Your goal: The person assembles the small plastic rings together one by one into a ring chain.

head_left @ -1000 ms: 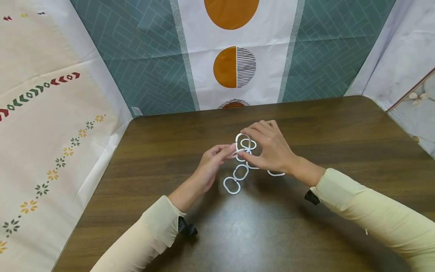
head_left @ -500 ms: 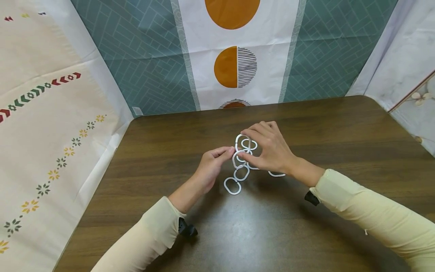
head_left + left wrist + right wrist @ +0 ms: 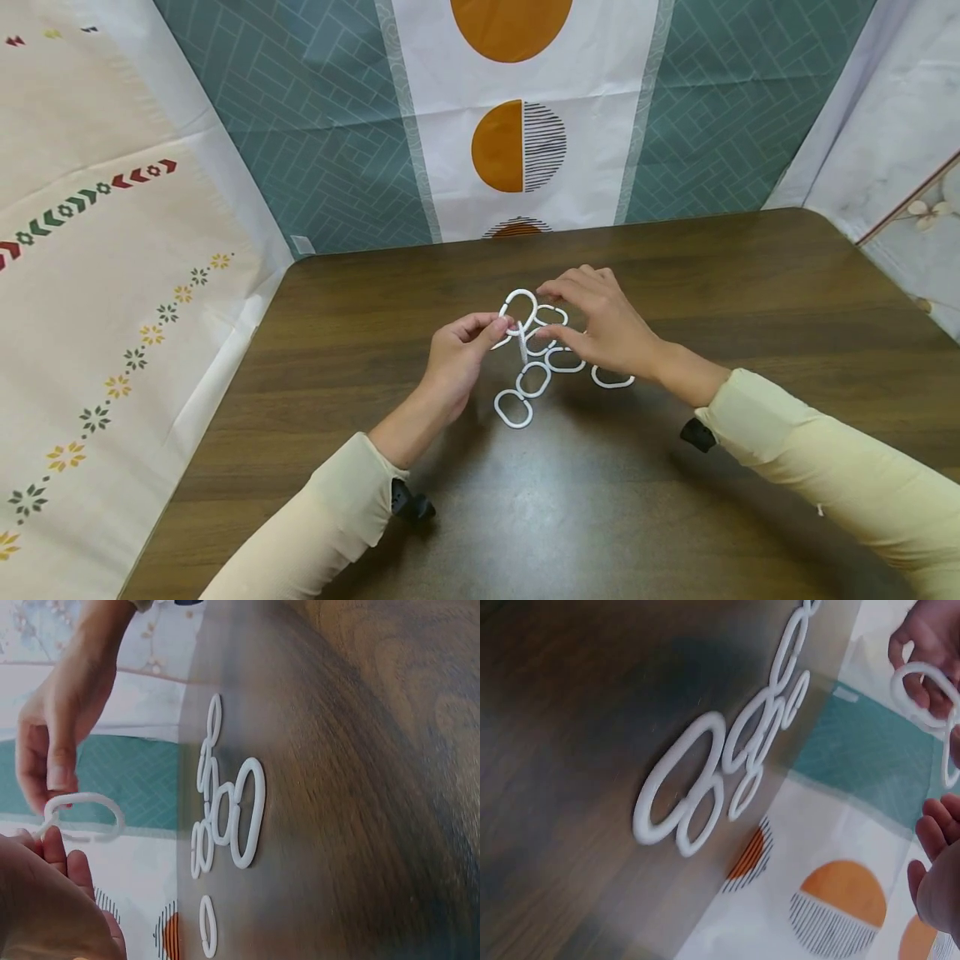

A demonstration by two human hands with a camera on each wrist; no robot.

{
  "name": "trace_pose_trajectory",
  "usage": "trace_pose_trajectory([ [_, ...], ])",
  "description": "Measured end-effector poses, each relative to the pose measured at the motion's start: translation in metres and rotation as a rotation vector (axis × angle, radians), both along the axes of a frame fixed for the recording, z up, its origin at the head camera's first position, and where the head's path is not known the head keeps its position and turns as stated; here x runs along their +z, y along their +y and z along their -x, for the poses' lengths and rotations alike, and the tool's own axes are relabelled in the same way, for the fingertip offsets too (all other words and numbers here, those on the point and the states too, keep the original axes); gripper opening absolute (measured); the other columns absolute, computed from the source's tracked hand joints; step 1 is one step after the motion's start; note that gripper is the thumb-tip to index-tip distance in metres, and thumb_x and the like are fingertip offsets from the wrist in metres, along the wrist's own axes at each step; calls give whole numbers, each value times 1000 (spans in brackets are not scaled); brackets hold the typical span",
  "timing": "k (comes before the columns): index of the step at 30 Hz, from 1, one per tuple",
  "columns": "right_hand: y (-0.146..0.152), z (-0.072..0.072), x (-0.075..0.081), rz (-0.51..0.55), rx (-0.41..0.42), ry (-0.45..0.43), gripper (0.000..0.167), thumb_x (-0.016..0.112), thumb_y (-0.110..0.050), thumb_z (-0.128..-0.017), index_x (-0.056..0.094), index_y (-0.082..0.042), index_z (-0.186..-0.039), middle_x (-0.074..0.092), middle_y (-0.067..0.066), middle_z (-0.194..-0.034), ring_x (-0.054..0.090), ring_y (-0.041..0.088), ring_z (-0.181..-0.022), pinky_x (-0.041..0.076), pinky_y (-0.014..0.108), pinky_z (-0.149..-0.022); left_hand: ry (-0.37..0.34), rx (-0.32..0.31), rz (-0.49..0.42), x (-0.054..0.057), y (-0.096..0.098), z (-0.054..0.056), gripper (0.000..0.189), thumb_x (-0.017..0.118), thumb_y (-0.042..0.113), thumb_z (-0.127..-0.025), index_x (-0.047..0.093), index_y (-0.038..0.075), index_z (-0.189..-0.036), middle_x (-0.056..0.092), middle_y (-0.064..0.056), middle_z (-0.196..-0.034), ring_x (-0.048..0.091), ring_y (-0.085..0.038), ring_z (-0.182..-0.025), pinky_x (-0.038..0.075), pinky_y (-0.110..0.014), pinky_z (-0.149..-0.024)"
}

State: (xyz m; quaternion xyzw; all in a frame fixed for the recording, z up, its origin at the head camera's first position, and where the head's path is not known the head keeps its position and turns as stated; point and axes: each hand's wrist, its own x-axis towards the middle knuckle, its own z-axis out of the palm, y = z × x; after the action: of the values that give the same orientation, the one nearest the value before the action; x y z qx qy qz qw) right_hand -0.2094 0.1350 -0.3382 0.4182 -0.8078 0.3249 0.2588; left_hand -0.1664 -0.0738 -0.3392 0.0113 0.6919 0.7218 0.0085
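My left hand (image 3: pixel 457 360) pinches white, oval, open-sided chain links between thumb and fingers, above the table. One upper link (image 3: pixel 520 291) stands raised at the fingertips, and a second link (image 3: pixel 522 346) hooked with it is seen nearly edge-on. In the right wrist view the two held links (image 3: pixel 910 669) look joined. My right hand (image 3: pixel 602 321) hovers just to the right, thumb and fingers spread apart, gripping nothing. Below both hands, more loose white links (image 3: pixel 533 396) lie on the table, some touching or overlapping; whether these are joined cannot be told.
One link (image 3: pixel 612 387) lies apart on the right, below my right wrist. The brown wooden table (image 3: pixel 525 517) ends at a patterned cloth backdrop (image 3: pixel 330 167), with a cream cloth (image 3: pixel 112 317) along the left.
The right hand has let go of the links and drawn slightly right, its fingers parting. The held links have shifted left and turned in the left hand's pinch.
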Motion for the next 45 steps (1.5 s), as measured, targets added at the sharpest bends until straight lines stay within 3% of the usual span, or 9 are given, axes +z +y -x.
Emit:
trace_pose_trajectory([
  [8, 33, 10, -6, -81, -78, -157, 39, 83, -9, -73, 66, -7, -108, 63, 2, -96, 50, 19, -92, 30, 40, -78, 3, 45, -21, 0, -6, 2, 19, 66, 7, -91, 68, -6, -104, 71, -15, -101, 64, -12, -91, 45, -25, -89],
  [11, 43, 12, -12, -125, -113, -215, 38, 82, -11, -75, 67, -6, -109, 64, 3, -98, 51, 20, -94, 29, 41, -79, 2, 44, -17, -1, -7, 2, 18, 66, 8, -90, 68, -6, -103, 72, -10, -97, 64, -12, -90, 45, -26, -89],
  [17, 54, 13, -20, -263, -145, -352, 43, 81, -15, -77, 66, -5, -117, 64, 7, -106, 50, 24, -102, 28, 44, -83, 2, 42, -13, -3, -9, 1, 19, 67, 9, -90, 69, -5, -101, 72, -3, -87, 62, -22, -93, 43, -40, -94],
  [20, 57, 13, -23, -342, -156, -408, 47, 80, -18, -78, 65, -5, -121, 62, 9, -112, 49, 26, -106, 28, 46, -85, 1, 42, -12, -3, -9, 1, 19, 68, 10, -90, 69, -5, -101, 72, -3, -86, 62, -18, -89, 43, -41, -94],
  [26, 60, 15, -32, -435, -168, -430, 51, 82, -24, -76, 65, -6, -121, 61, 8, -112, 48, 27, -106, 29, 48, -83, -8, 39, -10, -2, -10, 1, 19, 68, 11, -90, 69, -4, -101, 71, 0, -84, 62, -24, -92, 45, -28, -86],
  [29, 61, 16, -36, -471, -176, -438, 52, 82, -26, -76, 65, -7, -122, 59, 7, -112, 47, 26, -105, 28, 49, -84, -13, 39, -6, -3, -10, 1, 19, 68, 11, -90, 69, -4, -101, 70, -1, -83, 62, -19, -89, 45, -25, -83],
  [32, 62, 16, -37, -500, -177, -451, 52, 81, -27, -78, 65, -7, -123, 58, 7, -112, 45, 26, -104, 28, 50, -84, -14, 42, -2, -3, -10, 1, 19, 69, 12, -90, 69, -5, -100, 70, -2, -83, 61, -12, -83, 45, -25, -83],
  [35, 63, 16, -38, -522, -175, -461, 50, 79, -27, -79, 65, -8, -123, 57, 7, -112, 44, 26, -103, 28, 50, -83, -8, 41, 2, -4, -10, 1, 20, 69, 12, -89, 69, -6, -99, 70, -2, -83, 61, -12, -84, 44, -25, -83],
  [45, 64, 19, -42, -545, -181, -434, 50, 79, -28, -79, 66, -8, -123, 57, 7, -111, 44, 26, -103, 28, 51, -84, -25, 37, 1, -5, -9, 1, 19, 68, 12, -90, 69, -5, -99, 70, -7, -87, 62, -25, -92, 44, -33, -89],
])
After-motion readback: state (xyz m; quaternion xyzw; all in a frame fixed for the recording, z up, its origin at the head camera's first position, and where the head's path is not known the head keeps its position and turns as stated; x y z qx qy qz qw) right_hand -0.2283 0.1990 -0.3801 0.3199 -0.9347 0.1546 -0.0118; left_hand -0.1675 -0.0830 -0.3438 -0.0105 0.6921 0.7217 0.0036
